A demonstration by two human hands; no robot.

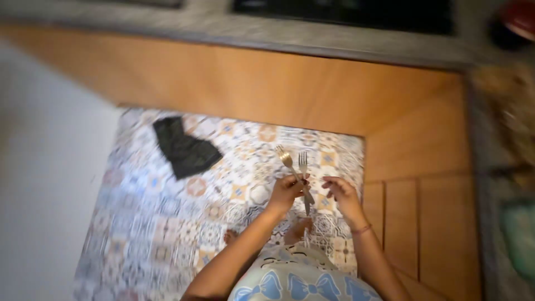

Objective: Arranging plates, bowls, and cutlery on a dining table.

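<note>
Metal forks [295,167] crossed in left hand [285,192].

Patterned tile floor [167,234], wooden cabinets [251,83], grey countertop [278,30]

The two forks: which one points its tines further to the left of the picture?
The golden-looking fork, tilted up-left from the left hand. The silver fork beside it stands nearly upright, closer to the right hand.

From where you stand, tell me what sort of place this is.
Probably a home kitchen: wooden cabinet fronts run under a grey stone countertop, patterned floor tiles lie below, and the left hand holds two metal forks.
</note>
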